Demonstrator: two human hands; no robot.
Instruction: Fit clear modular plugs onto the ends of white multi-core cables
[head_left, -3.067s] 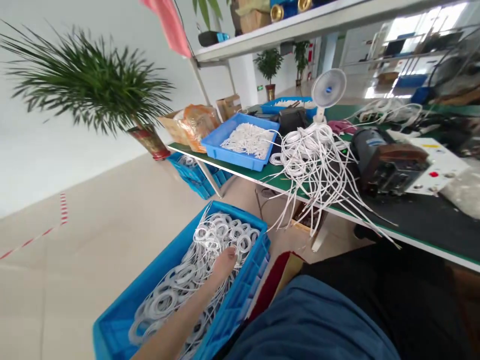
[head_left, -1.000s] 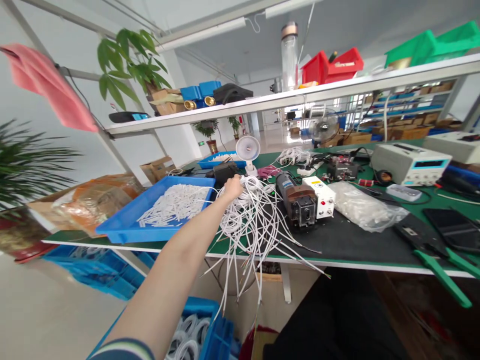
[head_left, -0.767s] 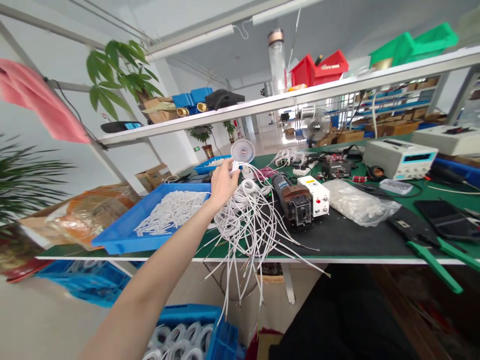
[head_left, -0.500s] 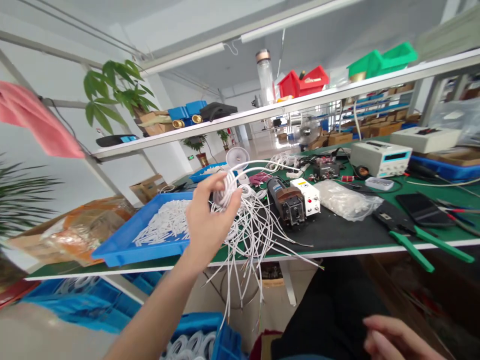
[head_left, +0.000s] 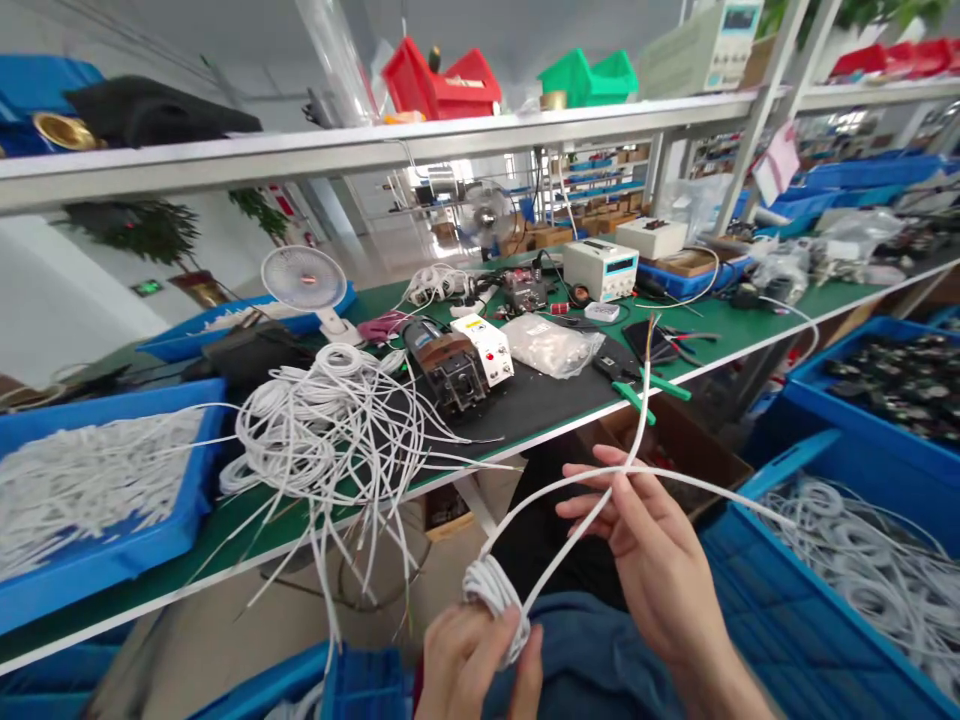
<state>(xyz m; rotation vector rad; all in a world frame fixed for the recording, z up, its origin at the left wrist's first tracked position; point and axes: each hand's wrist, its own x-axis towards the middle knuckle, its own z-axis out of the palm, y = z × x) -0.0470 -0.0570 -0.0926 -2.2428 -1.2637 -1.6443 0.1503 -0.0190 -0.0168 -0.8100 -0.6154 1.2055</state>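
Note:
Low in front of my lap, my left hand (head_left: pixel 476 655) grips a coiled white cable (head_left: pixel 491 590). Two loose lengths run from this coil up to my right hand (head_left: pixel 649 545). There they cross at my thumb, which presses one against the fingers; the other fingers are spread. One end points up and shows thin coloured wires at its tip; the other reaches out to the right. On the bench to the left lies a tangled pile of white cables (head_left: pixel 322 420), with many ends hanging over the front edge.
A blue tray (head_left: pixel 206 480) of short white pieces sits at the left. A motorised machine (head_left: pixel 446 365), a plastic bag (head_left: pixel 551 345) and green-handled pliers (head_left: pixel 634 400) lie along the bench. At the right stands a blue crate (head_left: pixel 780 600) of coiled cables. A shelf (head_left: pixel 300 155) spans above.
My left hand has brought the cable coil from above the pile down to my lap. My right hand has risen and taken the loose lengths. The view has turned right.

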